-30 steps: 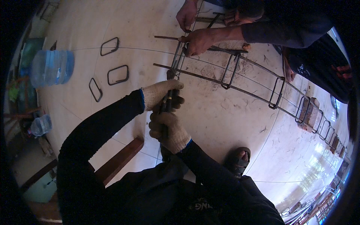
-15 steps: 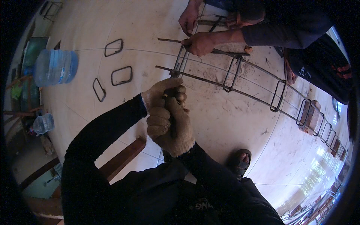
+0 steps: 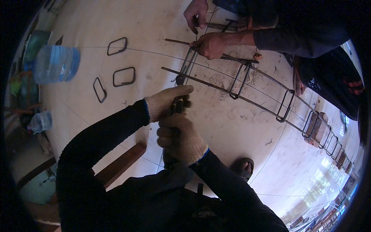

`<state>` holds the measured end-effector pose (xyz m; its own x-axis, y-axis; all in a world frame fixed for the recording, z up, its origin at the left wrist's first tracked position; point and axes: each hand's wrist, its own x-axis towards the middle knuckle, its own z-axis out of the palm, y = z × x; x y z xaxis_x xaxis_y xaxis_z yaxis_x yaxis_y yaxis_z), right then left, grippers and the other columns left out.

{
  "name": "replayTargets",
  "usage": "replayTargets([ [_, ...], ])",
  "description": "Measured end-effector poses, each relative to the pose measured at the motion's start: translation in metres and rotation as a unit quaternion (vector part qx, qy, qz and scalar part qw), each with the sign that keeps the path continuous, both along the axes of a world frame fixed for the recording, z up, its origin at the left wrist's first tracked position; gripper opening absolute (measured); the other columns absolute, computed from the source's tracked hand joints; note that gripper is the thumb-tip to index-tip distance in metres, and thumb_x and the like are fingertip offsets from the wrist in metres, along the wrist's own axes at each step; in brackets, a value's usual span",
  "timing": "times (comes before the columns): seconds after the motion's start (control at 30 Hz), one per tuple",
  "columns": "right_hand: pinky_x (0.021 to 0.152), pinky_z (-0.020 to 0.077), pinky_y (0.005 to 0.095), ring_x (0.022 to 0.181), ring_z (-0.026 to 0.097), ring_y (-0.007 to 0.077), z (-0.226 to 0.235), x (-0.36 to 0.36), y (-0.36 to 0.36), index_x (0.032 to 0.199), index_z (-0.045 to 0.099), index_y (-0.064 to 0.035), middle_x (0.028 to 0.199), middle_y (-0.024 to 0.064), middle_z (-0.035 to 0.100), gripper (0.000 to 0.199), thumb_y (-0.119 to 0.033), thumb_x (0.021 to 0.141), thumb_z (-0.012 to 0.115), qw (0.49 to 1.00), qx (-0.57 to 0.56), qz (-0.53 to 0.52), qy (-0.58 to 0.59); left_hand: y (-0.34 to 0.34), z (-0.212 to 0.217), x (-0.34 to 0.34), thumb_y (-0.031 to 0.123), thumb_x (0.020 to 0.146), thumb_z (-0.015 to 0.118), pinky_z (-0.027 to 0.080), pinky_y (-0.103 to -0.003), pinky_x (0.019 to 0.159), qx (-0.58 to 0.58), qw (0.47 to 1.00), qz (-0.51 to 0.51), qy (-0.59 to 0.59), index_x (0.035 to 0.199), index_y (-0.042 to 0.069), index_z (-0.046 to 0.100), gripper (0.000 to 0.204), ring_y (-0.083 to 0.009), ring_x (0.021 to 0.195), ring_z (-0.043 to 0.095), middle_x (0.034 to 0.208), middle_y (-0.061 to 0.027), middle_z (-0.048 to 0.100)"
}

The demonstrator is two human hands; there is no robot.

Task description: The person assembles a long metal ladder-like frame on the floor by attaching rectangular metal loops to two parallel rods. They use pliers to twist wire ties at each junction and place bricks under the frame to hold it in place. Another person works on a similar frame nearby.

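My left hand (image 3: 164,102), in a beige knitted glove, is closed round the upper handles of dark pincers (image 3: 180,80). Below it my right hand (image 3: 183,140), gloved alike, is wrapped round the lower part of the handles. The pincers' head meets the near bar of a steel rebar cage (image 3: 208,82), at the end stirrup (image 3: 188,63); the exact bite cannot be made out. Across the cage a co-worker's bare hand (image 3: 210,45) grips the far bar by the same stirrup. That person's other hand (image 3: 196,14) is just beyond, fingers bent downward.
Three loose wire stirrups (image 3: 124,76) lie on the tiled floor (image 3: 232,127) at left. Farther left stand a large water jug (image 3: 58,63) and a smaller clear bottle (image 3: 41,121). A brick (image 3: 317,127) sits under the cage. A wooden beam (image 3: 123,164) is beside my left arm.
My right hand has shifted slightly up and right along the pincers, and my left thumb now lies straighter across the top. The co-worker's upper hand has changed its finger position.
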<state>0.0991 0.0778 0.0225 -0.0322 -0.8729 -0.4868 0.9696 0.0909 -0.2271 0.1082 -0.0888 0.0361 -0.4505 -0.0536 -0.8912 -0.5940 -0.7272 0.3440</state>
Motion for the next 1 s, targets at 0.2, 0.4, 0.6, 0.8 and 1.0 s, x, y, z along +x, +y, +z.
replayTargets([
  [0.2, 0.064, 0.0447, 0.0305, 0.072, 0.053, 0.0161, 0.013, -0.003, 0.001, 0.103, 0.059, -0.0068, 0.083, 0.0021, 0.053, 0.017, -0.023, 0.105, 0.063, 0.927, -0.099, 0.028, 0.361, -0.012, -0.017, 0.013, 0.027, 0.101, 0.071, 0.063, -0.035, 0.078, 0.068, 0.996, -0.059, 0.013, 0.110, 0.004, 0.063, 0.027, -0.0202, 0.080, 0.071, 0.098, -0.0097, 0.073],
  [0.4, 0.057, 0.0367, 0.0280, 0.065, 0.046, 0.0124, 0.044, -0.012, -0.023, 0.096, 0.054, -0.0165, 0.078, -0.0034, 0.050, 0.027, -0.039, 0.111, 0.057, 0.981, 0.125, -0.012, -0.149, -0.016, -0.010, 0.006, 0.027, 0.105, 0.067, 0.062, -0.035, 0.089, 0.019, 0.992, -0.122, 0.012, 0.123, 0.000, 0.062, 0.033, -0.0237, 0.094, 0.073, 0.114, -0.0151, 0.075],
  [0.6, 0.056, 0.0361, 0.0282, 0.064, 0.045, 0.0083, 0.023, 0.001, -0.014, 0.095, 0.056, -0.0212, 0.079, -0.0058, 0.050, 0.021, -0.036, 0.111, 0.057, 0.888, -0.157, -0.075, -0.425, -0.021, -0.023, 0.024, 0.030, 0.106, 0.066, 0.059, -0.030, 0.085, 0.141, 0.986, -0.019, 0.086, 0.109, 0.004, 0.068, 0.026, -0.0155, 0.090, 0.070, 0.105, -0.0087, 0.074],
  [0.8, 0.058, 0.0432, 0.0292, 0.065, 0.050, 0.0114, 0.046, -0.020, -0.005, 0.105, 0.063, -0.0138, 0.083, -0.0005, 0.055, 0.010, -0.023, 0.103, 0.067, 0.976, 0.090, 0.112, 0.162, -0.004, -0.020, 0.010, 0.034, 0.100, 0.070, 0.056, -0.035, 0.073, -0.013, 1.000, -0.024, 0.003, 0.092, 0.009, 0.062, 0.028, -0.0166, 0.068, 0.058, 0.076, -0.0029, 0.058],
  [1.0, 0.059, 0.0448, 0.0287, 0.067, 0.051, 0.0130, -0.033, 0.017, 0.000, 0.112, 0.061, -0.0074, 0.087, 0.0025, 0.056, 0.019, -0.021, 0.100, 0.068, 0.998, -0.050, 0.011, 0.020, 0.001, 0.014, -0.013, 0.044, 0.099, 0.072, 0.051, -0.030, 0.059, -0.246, 0.938, -0.215, -0.111, 0.091, 0.010, 0.065, 0.036, -0.0134, 0.068, 0.060, 0.079, -0.0027, 0.063],
])
